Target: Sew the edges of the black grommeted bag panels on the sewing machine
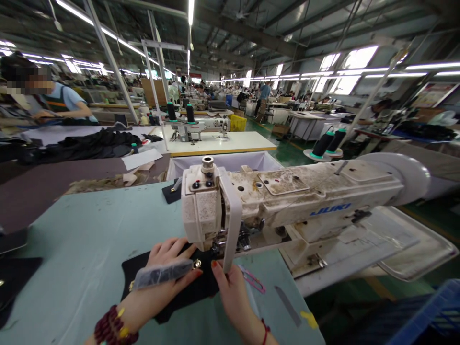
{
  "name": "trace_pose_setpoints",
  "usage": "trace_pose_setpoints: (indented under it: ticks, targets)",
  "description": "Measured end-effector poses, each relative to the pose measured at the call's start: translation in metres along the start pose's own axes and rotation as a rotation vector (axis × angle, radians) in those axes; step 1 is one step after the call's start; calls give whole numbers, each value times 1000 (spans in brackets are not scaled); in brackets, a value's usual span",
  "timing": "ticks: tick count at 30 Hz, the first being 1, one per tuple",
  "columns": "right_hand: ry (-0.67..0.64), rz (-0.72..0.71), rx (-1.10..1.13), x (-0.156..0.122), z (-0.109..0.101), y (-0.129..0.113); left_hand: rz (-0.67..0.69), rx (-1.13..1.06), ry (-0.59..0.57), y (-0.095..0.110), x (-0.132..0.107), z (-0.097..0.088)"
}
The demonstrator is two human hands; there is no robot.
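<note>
A black panel [168, 309], leather or fabric, lies under the head of a white JUKI sewing machine [287, 187]. My left hand [168, 263] presses flat on it, fingers spread, left of the needle area. Across the back of that hand runs a handle strap [163, 274] in clear plastic wrap, with gold-coloured fittings at its ends. My right hand [232, 287] pinches the panel's right edge between thumb and fingers, just in front of the presser foot. The machine's white guard bar hides part of its fingers. Needle and stitching are out of sight.
Pink-handled snips [254, 280] and a grey blade-like strip [287, 305] lie right of my hand on the pale green table [104, 230]. More black pieces [17, 282] rest at the left edge. Thread cones [325, 143] stand behind the machine. A co-worker [66, 98] sits far left.
</note>
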State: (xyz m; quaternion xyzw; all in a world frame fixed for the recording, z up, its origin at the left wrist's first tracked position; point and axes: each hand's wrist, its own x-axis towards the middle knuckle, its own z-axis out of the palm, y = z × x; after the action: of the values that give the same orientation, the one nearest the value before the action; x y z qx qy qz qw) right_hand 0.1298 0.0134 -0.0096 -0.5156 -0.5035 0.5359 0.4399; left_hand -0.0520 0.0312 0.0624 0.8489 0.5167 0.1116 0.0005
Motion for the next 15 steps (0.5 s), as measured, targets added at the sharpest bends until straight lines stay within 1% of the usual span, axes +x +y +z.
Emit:
trace_pose_setpoints:
  ticks: [4,6,8,12,15]
  targets:
    - [34,-33,-53,1,2,0,4,-41,16,-4,0,1]
    - [32,-21,-65,1,2,1,10,-50,14,-5,1,2]
    - [-17,26,-28,-1,0,3,21,-53,8,-5,2,3]
    - [-202,111,75,-10,-5,12,22,-54,-35,-6,4,2]
    - [-254,123,84,-18,-11,17,15,-82,-84,-7,5,2]
